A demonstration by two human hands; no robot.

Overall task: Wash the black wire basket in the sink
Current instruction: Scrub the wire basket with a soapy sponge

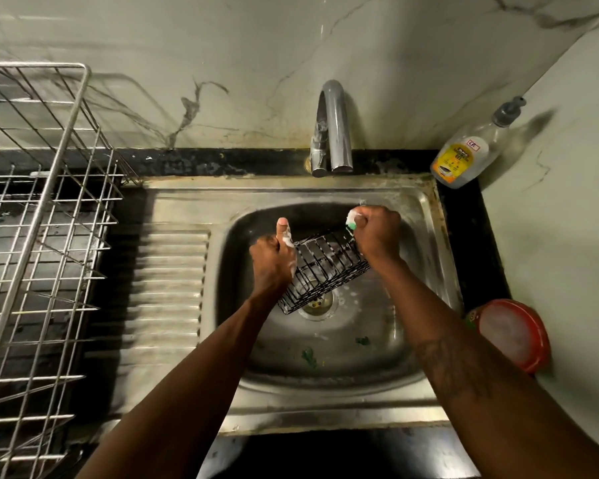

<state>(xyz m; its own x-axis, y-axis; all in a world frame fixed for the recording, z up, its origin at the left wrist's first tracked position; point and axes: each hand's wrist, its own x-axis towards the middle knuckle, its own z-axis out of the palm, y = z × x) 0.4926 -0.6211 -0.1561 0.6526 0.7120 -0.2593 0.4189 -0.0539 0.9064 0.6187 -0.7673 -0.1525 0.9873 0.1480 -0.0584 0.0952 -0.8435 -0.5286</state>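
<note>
The black wire basket (322,267) is tilted over the drain inside the steel sink (426,216), with soap foam on its wires. My left hand (273,261) grips the basket's left end, thumb up and foamy. My right hand (374,233) is closed around a soapy green scrub pad (351,221) pressed at the basket's upper right corner. The basket's far side is hidden behind my right hand.
A chrome tap (332,126) stands behind the sink, no water running. A dish soap bottle (464,157) sits at the back right, a red lidded tub (512,335) on the right counter. A steel wire dish rack (45,236) fills the left. Green scraps (308,356) lie in the basin.
</note>
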